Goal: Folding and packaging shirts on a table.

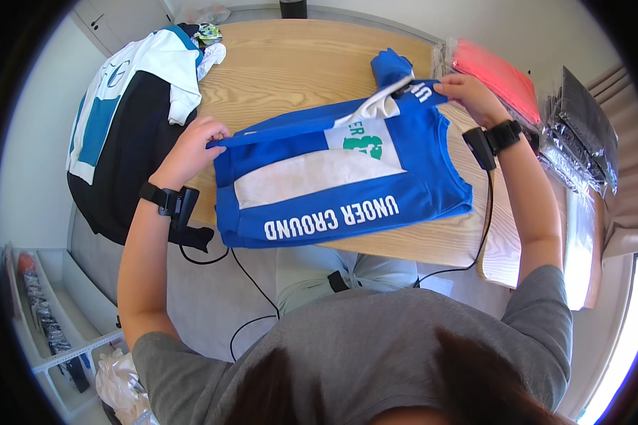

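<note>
A blue and white sweatshirt [319,186] with printed lettering and a green print lies on the wooden table before me, its neckline towards the right. Its far side is lifted and partly folded over. My left hand [195,146] pinches the hem corner at the left end of that raised edge. At the far right, my right hand [470,96] grips the blue fabric near the shoulder. Between the two hands the edge is drawn out in a long fold, and a blue sleeve [391,66] sticks out beyond it. The garment's underside is hidden.
Black, white and teal garments [133,122] drape over the table's left end. Bagged red clothing [494,74] and bagged black clothing [585,127] are stacked at the right. Cables [486,223] hang from both wrist devices. A white shelf unit [74,324] stands at lower left.
</note>
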Motion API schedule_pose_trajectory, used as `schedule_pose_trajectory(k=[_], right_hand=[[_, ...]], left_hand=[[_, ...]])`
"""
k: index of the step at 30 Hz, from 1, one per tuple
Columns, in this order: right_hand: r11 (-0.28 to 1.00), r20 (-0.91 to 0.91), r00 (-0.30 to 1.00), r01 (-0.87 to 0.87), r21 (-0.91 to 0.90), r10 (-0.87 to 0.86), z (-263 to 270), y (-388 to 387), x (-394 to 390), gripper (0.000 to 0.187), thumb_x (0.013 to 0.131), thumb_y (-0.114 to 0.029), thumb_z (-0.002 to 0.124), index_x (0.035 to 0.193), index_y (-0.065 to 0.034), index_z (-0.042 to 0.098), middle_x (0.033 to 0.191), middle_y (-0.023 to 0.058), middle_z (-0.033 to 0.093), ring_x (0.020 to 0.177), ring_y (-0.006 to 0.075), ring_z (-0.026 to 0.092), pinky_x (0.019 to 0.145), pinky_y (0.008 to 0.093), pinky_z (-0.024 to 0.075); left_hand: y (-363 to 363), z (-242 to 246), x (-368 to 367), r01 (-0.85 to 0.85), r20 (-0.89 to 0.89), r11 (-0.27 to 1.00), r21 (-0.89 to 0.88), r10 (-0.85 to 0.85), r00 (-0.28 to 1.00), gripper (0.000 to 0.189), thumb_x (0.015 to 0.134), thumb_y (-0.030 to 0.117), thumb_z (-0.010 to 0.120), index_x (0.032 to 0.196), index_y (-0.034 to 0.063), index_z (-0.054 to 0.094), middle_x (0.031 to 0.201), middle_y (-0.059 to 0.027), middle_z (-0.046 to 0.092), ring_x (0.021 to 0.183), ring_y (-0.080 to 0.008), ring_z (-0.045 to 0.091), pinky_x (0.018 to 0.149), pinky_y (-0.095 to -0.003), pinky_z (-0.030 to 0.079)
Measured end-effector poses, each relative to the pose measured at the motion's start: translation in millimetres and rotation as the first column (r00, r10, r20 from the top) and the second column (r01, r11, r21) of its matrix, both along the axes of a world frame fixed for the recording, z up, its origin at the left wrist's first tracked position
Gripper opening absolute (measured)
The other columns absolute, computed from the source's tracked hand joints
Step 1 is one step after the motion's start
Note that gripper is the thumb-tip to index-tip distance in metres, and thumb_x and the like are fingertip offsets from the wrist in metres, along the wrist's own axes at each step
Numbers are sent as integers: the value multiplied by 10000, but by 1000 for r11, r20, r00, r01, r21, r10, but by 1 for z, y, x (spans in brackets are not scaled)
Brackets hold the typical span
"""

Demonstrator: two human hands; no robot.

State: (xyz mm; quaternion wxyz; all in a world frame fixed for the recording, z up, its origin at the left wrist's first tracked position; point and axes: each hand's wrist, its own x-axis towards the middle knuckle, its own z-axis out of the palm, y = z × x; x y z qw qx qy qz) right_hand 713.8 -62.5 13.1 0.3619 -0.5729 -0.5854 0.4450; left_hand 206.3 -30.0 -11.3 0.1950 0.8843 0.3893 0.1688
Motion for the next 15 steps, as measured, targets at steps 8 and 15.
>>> schedule_pose_trajectory(k=[8,15], right_hand=[[989,119,993,7,-150,11,-20,-46,9,194,820,-236,684,876,-51,680,787,-11,638,714,60,545,672,202,417],[960,197,979,7,-279,50,-30,-46,10,146,816,-183,681,829,-39,663,761,10,633,675,83,576,627,204,460]], left_hand=[[-37,2,10,99,-74,995,23,-97,993,232,686,-113,624,873,14,569,837,-100,524,790,-258,553,693,-327,453],[-35,-24,0,125,-31,985,-121,-130,991,304,664,-154,568,909,24,599,798,-99,529,749,-243,542,651,-318,445]])
